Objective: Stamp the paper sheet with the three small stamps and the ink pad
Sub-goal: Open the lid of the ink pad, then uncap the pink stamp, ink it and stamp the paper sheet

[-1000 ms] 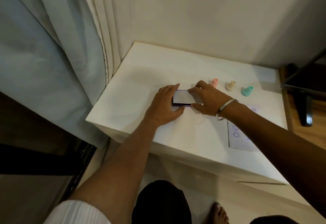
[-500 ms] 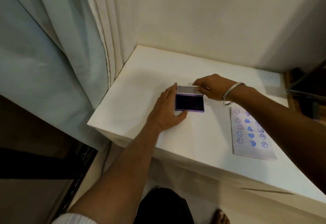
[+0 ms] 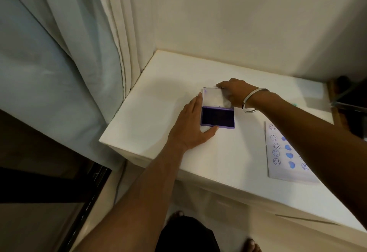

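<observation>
- A pale curtain hangs from about 9 to 11 o'clock, its folds meeting the left edge of the white table.
- The left hand lies flat on the table near the centre, fingers spread loosely, index side along the left edge of the ink pad and thumb pressed against its near edge; it steadies the pad rather than clasping it.
- The ink pad sits open at the centre of the table, its dark purple ink face up in a lilac tray.
- The clear lid stands swung back at 12 o'clock from the tray, hinged along the tray's far edge.
- The right hand is at 1 o'clock from the tray, its fingers curled onto the lid's far right part, holding it back; a silver bangle circles the wrist.
- The paper sheet lies at 4 o'clock from the pad, well apart from it, carrying columns of smiley prints and solid blue blots, partly hidden under the right forearm.
</observation>
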